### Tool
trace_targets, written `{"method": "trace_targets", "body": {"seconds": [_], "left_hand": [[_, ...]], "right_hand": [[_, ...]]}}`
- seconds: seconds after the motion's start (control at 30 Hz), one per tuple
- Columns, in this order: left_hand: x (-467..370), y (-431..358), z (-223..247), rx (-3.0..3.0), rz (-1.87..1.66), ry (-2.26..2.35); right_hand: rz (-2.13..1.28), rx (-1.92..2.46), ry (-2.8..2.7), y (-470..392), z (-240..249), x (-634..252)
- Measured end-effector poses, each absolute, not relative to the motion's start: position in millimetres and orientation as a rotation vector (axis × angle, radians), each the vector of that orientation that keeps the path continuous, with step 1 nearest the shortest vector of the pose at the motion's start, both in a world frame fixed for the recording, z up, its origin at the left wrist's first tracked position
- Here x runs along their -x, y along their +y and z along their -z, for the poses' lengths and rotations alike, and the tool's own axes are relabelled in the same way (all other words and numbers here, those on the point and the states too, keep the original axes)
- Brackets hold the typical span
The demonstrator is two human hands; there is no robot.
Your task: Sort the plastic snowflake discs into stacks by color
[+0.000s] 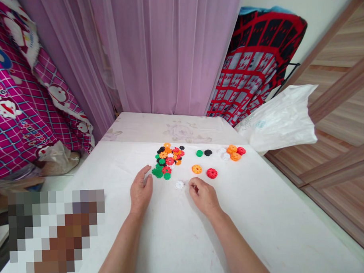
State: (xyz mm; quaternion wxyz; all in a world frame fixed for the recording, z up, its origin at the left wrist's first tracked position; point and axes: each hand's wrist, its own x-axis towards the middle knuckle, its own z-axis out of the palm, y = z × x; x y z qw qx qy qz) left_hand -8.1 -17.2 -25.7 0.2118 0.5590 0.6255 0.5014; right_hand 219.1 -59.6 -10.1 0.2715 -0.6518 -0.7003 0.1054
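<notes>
My left hand (141, 190) hovers over or rests on the white tabletop, its fingers stretched and the thumb apart, with nothing in it. Just beyond its fingertips lies a mixed pile of flower-shaped plastic discs (169, 161) in green, orange, red, black and white. My right hand (204, 195) is closed, fingers curled in toward the thumb; whatever they hold, if anything, is hidden. Close to its fingertips, between both hands, sits a white notched disc (179, 185). Beyond the right hand lie an orange disc piece (196, 169) and a red disc piece (212, 173), apart from each other.
Farther back are a green disc piece (199, 153) and a black one (208, 152). A cluster of orange discs (232, 149), with red and white ones, lies to their right. A white plastic bag (284, 119) stands at the table's right edge. A purple curtain (167, 53) hangs behind.
</notes>
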Motion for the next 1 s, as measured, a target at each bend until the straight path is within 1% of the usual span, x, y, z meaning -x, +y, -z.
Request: {"method": "trace_targets", "body": {"seconds": [0.2, 0.43, 0.67, 1.0], "left_hand": [[10.1, -15.2, 25.7, -1.542, -1.367, 1.741], [13.8, -13.2, 28.7, -1.642, -1.32, 1.771], [16.0, -21.6, 32.9, -1.858, -1.22, 1.85], [18.7, -62.6, 33.3, -2.064, -0.924, 2.014]], "right_hand": [[-0.237, 1.641, -1.802, -79.4, 29.6, -212.5], [-0.366, 1.653, -1.675, -72.9, 29.1, -211.6], [-0.369, 1.635, -1.644, -69.2, 33.4, -211.3], [-0.313, 1.575, -1.671, -78.1, 30.1, -210.4]]}}
